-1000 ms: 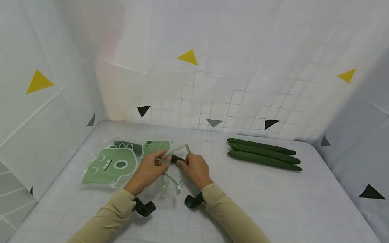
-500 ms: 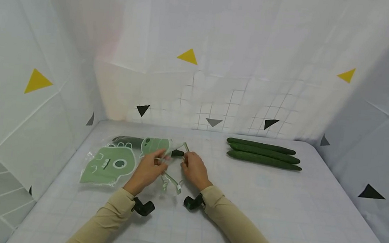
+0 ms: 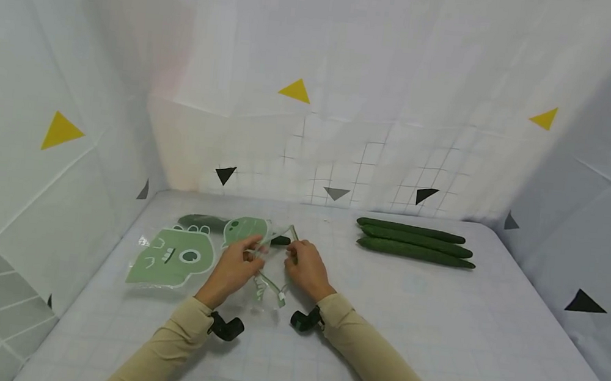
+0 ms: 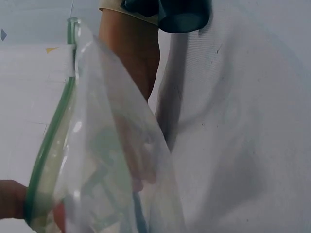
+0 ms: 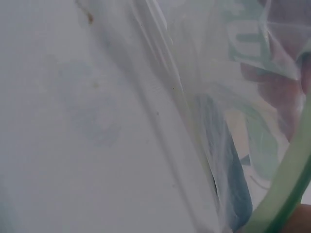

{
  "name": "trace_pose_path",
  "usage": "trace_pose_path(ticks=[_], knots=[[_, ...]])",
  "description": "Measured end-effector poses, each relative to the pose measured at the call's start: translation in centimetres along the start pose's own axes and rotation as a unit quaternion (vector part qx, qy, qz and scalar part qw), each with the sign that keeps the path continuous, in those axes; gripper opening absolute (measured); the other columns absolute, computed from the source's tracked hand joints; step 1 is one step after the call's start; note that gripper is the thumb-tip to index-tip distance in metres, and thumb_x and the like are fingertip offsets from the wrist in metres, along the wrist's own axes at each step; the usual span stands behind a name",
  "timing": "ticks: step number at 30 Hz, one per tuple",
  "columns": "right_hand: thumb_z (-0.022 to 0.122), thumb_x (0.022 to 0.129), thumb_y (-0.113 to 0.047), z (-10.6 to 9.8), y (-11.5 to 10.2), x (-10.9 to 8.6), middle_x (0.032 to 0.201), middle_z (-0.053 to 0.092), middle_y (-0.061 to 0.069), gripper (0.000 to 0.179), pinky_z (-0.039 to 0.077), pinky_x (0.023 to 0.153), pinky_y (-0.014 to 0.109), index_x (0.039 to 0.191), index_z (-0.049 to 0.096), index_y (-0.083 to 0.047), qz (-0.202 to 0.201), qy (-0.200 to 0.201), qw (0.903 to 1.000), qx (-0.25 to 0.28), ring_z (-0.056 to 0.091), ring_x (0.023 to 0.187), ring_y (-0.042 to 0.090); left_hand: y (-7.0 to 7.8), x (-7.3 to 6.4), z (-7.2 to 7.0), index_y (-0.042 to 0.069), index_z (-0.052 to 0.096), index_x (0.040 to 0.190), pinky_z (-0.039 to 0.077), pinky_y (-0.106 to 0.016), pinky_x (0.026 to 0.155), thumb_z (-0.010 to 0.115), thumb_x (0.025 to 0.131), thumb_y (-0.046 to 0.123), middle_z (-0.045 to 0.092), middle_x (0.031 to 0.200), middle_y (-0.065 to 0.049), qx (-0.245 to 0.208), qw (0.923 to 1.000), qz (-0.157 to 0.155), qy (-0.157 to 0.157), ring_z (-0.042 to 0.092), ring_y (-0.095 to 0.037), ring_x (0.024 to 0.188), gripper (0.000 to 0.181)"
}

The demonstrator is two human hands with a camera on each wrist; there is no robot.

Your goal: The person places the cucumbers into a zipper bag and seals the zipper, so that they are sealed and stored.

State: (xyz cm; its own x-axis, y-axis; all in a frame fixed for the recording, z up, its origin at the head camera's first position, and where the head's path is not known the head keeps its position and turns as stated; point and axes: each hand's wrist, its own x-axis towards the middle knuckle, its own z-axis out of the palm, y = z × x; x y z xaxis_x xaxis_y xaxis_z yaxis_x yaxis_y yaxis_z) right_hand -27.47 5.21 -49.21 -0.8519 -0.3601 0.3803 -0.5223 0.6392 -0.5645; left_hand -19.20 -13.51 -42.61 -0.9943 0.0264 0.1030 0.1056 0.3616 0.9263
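Note:
A clear zip bag (image 3: 172, 258) with a green cartoon monster print lies at the left of the table, its green-edged mouth spread toward the right. Inside it lies a dark cucumber (image 3: 203, 223), with its middle hidden by the print; its near end also shows through the plastic in the right wrist view. My left hand (image 3: 232, 272) holds the near side of the bag's mouth, thumb and fingers on the film. At the far right corner of the mouth, my right hand (image 3: 309, 269) pinches the green zip strip (image 4: 48, 141). Some fingertips are hidden behind the film.
Several loose cucumbers (image 3: 416, 243) lie side by side at the back right. White sheeting (image 3: 399, 132) with triangle marks encloses the table at the back and sides. The white table surface (image 3: 370, 325) extends to the right of my hands.
My right hand has gone from the cucumber's end to the bag's zip edge, its fingers drawing in. The cucumber's end has shifted slightly away from me. My left hand keeps its hold.

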Motion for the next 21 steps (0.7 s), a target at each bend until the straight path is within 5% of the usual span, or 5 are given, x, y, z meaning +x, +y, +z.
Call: trace_pose_path(ticks=[21], knots=[[0.078, 0.092, -0.004, -5.9, 3.2, -1.6, 0.109, 0.07, 0.012, 0.022, 0.052, 0.085, 0.047, 0.113, 0.073, 0.001, 0.008, 0.003, 0.9996, 0.027, 0.064, 0.099, 0.031, 0.3, -0.1, -0.1, 0.005, 0.048, 0.155, 0.054, -0.037, 0.072, 0.064, 0.096, 0.001, 0.064, 0.126, -0.017, -0.009, 0.9999, 0.007, -0.006, 0.062, -0.023, 0.09, 0.061]])
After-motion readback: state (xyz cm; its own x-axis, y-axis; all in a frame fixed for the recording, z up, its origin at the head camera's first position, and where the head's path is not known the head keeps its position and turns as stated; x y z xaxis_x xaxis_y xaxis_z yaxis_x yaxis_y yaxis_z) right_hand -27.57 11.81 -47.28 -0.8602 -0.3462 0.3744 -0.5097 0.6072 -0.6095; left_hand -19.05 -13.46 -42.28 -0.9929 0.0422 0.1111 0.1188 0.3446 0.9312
